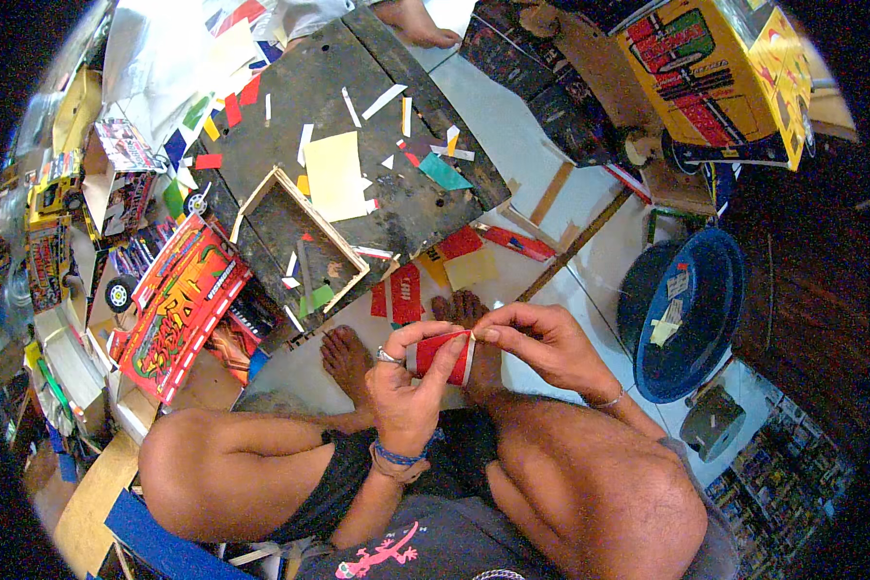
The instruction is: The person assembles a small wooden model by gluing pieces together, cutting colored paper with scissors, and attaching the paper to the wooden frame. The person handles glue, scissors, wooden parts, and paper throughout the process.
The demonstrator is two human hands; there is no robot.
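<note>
Centre frame: left hand grips a red card, right hand pinches its white edge, above the floor.

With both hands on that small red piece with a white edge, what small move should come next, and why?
Probably press the white edge strip down along the small red card piece. The left hand cradles the piece from below while the right hand pinches its white end, so the strip looks mid-application.

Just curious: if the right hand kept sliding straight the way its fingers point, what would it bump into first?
Probably the left hand: the right hand points leftward at the red piece both pinch, though depth is unclear.
</note>
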